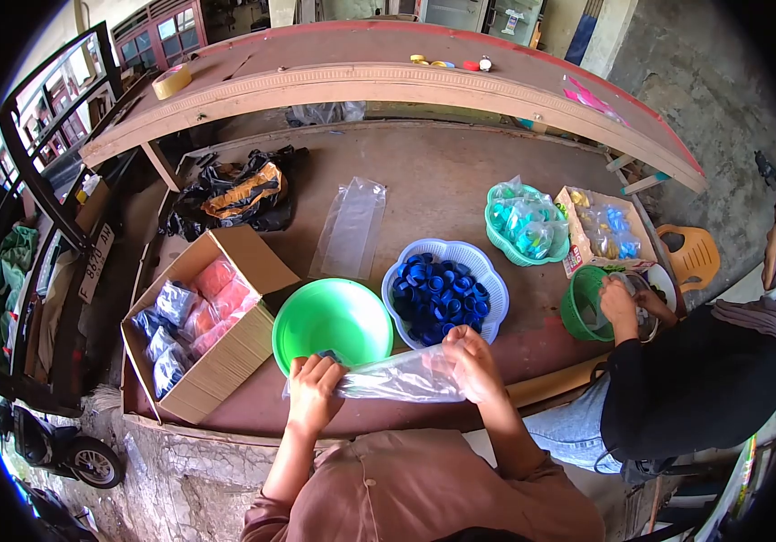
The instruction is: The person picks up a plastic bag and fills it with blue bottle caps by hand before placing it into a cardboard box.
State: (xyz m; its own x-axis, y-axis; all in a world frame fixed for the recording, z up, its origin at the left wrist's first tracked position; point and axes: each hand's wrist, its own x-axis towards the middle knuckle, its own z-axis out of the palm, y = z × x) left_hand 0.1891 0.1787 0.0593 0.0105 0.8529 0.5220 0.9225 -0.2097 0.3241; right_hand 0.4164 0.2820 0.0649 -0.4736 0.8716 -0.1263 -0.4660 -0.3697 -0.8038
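A clear plastic bag (401,376) is stretched sideways between my two hands, above the table's near edge. My left hand (315,387) is closed around its left end, with something small and dark showing by the fingers. At the other end, my right hand (473,363) pinches the plastic. Just beyond the bag stands a bright green bowl (338,312), its inside mostly bare to view. Right of it, a pale blue scalloped basket (500,307) holds many dark blue plastic caps (442,287). Flat clear bags (350,226) lie behind the bowl.
At left, an open cardboard box (225,366) holds filled pink and blue bags. Behind it lies a crumpled black plastic bag (252,194). A teal basket (532,253) and a carton (622,257) of bags stand right. A co-worker's hand (620,307) works over a green basket (573,307).
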